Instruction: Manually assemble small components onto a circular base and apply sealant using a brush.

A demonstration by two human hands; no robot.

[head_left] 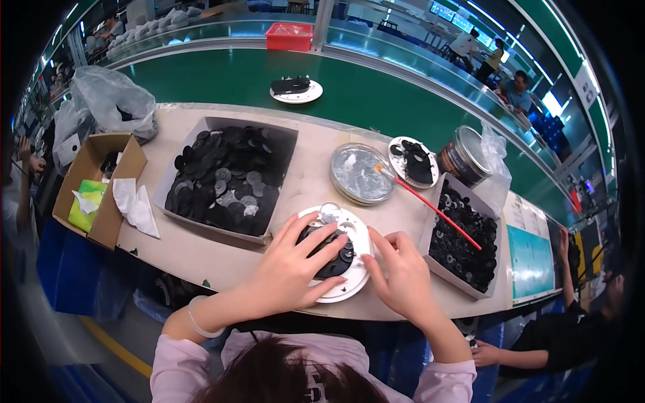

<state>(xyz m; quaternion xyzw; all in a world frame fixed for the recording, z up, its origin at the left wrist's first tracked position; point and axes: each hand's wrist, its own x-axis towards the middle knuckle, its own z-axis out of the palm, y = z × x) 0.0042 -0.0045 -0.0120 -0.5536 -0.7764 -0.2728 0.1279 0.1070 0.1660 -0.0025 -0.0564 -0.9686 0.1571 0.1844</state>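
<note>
Head view. The work, a white round base (361, 272) carrying a black assembly (344, 256), lies at the near side of the tabletop (306, 171), in front of you. Your left hand (295, 258) is spread wide over the assembly: the fingers reach across its upper face and the thumb lies toward its lower edge. Your right hand (403, 272) is at the right rim of the base, thumb and forefinger set narrowly apart; you cannot tell whether they grip the rim. A clear round piece (329, 211) sits at the top of the base, just beyond your left fingers.

To your left stands a large open box (281, 140) of black discs (222, 168); farther left is a brown carton (113, 218). Beyond the work is a round shallow tin (359, 181). A red-handled brush (440, 216) extends from the tin's right edge over a smaller box (451, 277) filled with small dark parts (462, 242). Behind that box stand a second white base (398, 144), loaded with black parts, and a can (463, 160). Across the green surface (215, 80) lies a third white base (306, 96).
</note>
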